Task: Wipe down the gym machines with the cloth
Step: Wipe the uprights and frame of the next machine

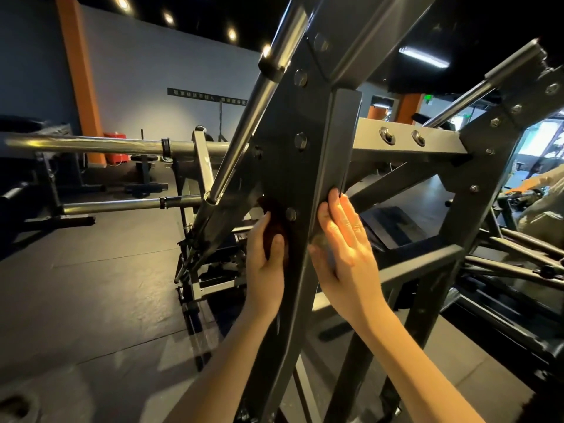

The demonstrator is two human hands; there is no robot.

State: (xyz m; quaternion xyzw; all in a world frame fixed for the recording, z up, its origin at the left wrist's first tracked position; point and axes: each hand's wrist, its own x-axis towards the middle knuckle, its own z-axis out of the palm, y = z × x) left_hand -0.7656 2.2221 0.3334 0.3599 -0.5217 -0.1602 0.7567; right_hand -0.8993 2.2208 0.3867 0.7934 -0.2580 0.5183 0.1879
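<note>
Indoor gym, weights area. Grey bolted steel machine frame (335,132) fills foreground. Long chrome plate-loading bar (85,145) juts left, shorter chrome peg (113,206) below it. Black bench (143,166) stands beyond on dark rubber flooring (91,285). Weight plate (15,407) lies at lower left edge. Orange column (81,77) rises against grey wall, which carries dark strip sign (207,97), lettering unreadable. Recessed spotlights (168,17) dot black ceiling. Green lit sign (428,98) glows in far room.

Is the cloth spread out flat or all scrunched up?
Scrunched up. The cloth shows as a dark wad poking out of the left hand, whose thumb curls over it against the machine frame.
</note>
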